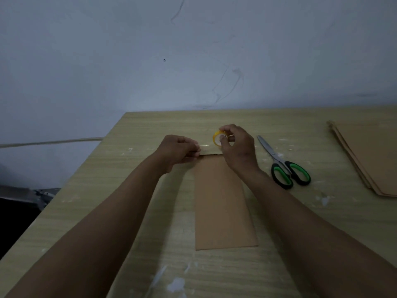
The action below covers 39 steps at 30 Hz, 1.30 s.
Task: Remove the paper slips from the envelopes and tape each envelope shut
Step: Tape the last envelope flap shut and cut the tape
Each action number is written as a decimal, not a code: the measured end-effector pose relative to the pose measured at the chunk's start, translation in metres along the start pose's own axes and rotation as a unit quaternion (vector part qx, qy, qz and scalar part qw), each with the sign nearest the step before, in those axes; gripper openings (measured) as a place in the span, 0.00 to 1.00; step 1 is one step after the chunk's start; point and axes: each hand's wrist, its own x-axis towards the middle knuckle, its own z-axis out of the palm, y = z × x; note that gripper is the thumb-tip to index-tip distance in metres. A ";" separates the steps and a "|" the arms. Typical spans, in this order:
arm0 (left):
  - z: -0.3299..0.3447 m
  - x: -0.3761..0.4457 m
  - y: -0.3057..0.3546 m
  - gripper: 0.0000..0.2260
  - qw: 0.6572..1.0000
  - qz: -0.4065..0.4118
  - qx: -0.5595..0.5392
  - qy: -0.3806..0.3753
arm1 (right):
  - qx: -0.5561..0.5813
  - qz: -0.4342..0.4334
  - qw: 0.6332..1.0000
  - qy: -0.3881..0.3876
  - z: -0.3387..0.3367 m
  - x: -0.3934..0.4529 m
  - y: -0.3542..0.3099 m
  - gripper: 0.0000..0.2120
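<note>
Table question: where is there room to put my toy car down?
Bare table lies left of the envelope, beyond the left arm. There is also a free strip between the scissors and the envelope stack. It is crowded at the envelope's far end, where the left hand and the right hand work the tape roll.

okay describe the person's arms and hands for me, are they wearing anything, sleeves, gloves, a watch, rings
Both forearms are bare along all that shows, from the bottom edge of the picture up to the wrists: no sleeves. The left hand and the right hand wear no gloves. No watch or bracelet shows at either wrist. No ring can be made out, though the dim light and curled fingers leave that uncertain.
</note>
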 end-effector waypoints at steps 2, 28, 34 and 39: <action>0.001 0.003 -0.001 0.05 0.999 -0.005 0.037 0.021 | -0.019 0.002 1.000 -0.020 0.001 -0.003 0.005 0.10; 0.017 0.018 0.015 0.08 0.945 -0.056 0.321 0.025 | -0.144 0.016 0.985 -0.099 0.000 -0.015 0.008 0.13; 0.019 0.020 0.014 0.08 0.932 -0.044 0.357 0.037 | -0.156 0.009 0.983 -0.102 0.000 -0.015 0.006 0.14; 0.023 0.023 0.005 0.13 0.911 0.005 0.404 0.078 | -0.158 0.004 0.982 -0.104 0.000 -0.015 0.006 0.13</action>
